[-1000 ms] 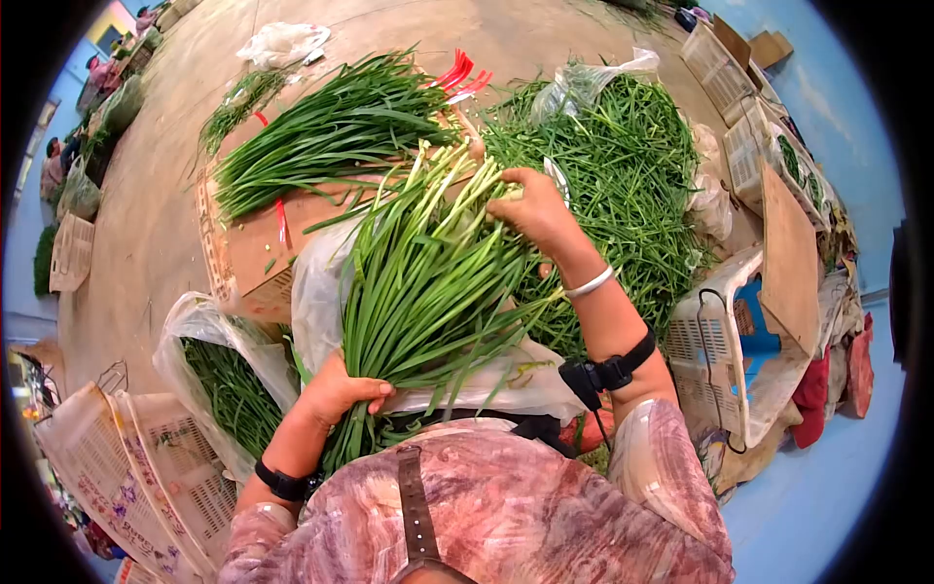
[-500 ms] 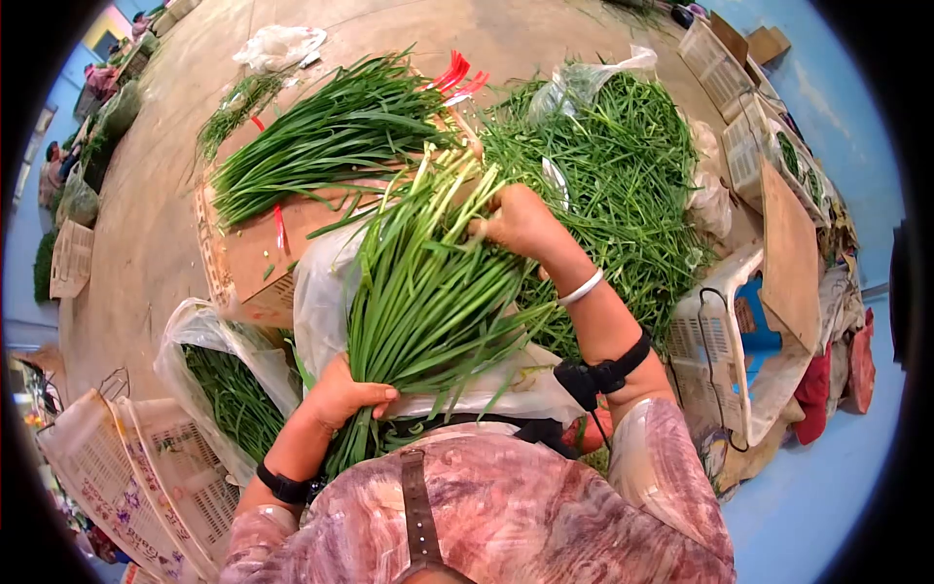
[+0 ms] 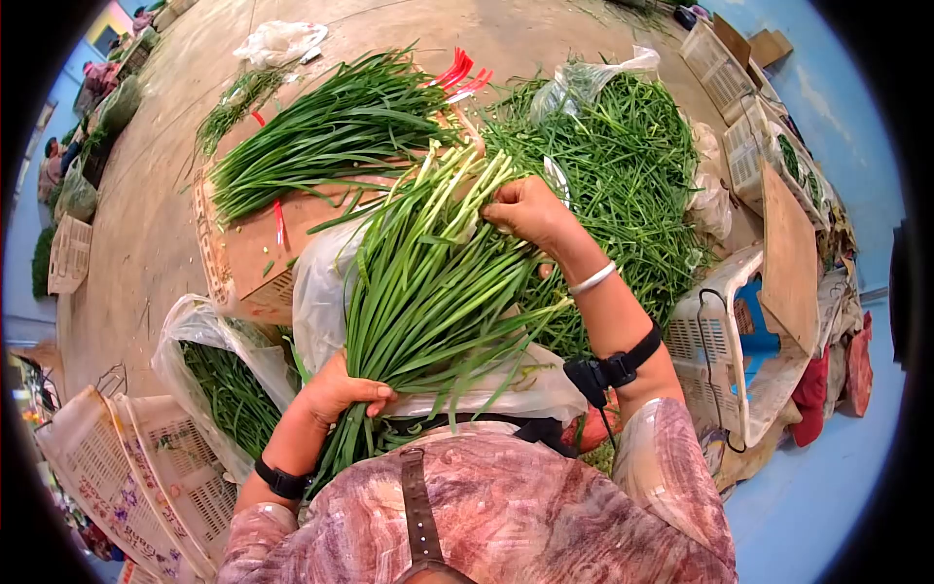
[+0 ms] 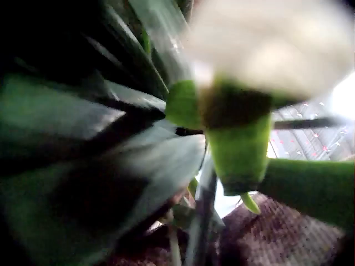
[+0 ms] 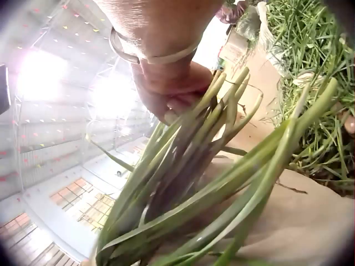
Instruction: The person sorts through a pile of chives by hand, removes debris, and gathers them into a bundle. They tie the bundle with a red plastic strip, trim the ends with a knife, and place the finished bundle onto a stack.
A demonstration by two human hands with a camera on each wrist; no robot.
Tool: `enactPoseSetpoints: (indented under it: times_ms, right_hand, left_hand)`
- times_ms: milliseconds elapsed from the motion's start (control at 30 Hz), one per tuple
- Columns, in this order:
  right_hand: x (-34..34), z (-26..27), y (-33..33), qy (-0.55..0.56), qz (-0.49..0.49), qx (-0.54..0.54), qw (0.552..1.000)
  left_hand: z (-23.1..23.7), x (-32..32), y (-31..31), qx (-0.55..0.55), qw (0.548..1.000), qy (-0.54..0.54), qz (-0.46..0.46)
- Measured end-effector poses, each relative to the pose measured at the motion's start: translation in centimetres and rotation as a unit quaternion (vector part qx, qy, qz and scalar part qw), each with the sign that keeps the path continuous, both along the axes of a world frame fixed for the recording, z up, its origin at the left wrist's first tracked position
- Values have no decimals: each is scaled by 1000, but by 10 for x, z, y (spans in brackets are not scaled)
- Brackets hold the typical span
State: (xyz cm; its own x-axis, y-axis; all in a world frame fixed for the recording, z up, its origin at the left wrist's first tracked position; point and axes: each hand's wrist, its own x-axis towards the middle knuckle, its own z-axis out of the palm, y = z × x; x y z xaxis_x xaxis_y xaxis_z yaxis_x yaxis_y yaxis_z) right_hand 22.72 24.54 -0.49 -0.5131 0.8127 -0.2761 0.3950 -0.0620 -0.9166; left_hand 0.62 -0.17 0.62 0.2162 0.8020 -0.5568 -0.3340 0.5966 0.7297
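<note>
Green garlic chives [image 3: 418, 292]: clasped by left hand [image 3: 342, 391], lower left of frame centre; stem ends [image 3: 469, 195] pinched by right hand [image 3: 530, 214], above centre.

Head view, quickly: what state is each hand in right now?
Left hand: closed, holding the green bunch.
Right hand: closed, pinching pale stems.

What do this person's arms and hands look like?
Left hand and right hand wear no gloves. Fabric sleeves are streaked pink and mauve. The left arm has a black band; the right arm, a silvery-white bangle and a wide black strap with a boxy black device and black cable.
</note>
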Motion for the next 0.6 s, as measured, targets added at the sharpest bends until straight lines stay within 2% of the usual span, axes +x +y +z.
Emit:
enactPoseSetpoints:
  times_ms: [33, 100, 133, 167, 233, 300, 367, 500, 600]
  right_hand:
    - [1, 5, 0, 0, -1, -1, 1000]
    - [3, 16, -2, -113, 41, 216, 969]
    - [3, 22, -4, -160, 40, 253, 953]
    - [1, 21, -8, -160, 39, 253, 953]
    - [-3, 22, -16, -235, -15, 340, 910]
    - [-3, 20, -16, -264, -19, 326, 908]
    - [-2, 13, -5, -328, -74, 359, 871]
    - [25, 10, 34, -385, -117, 404, 822]
    - [69, 21, 68, -439, -192, 382, 790]
  left_hand:
    - [1, 0, 0, -3, 1000, -10, 0]
    - [-2, 1, 0, -2, 1000, -9, -5]
    - [-4, 1, 0, 3, 1000, -7, -7]
    - [-1, 3, 0, 3, 1000, -7, -8]
    - [7, 9, 2, 9, 1000, 22, -2]
    - [5, 9, 2, 11, 1000, 28, -6]
    - [2, 8, 0, 12, 999, 33, -7]
    - [1, 6, 0, 13, 1000, 21, -12]
    - [2, 6, 2, 21, 1000, 15, -15]
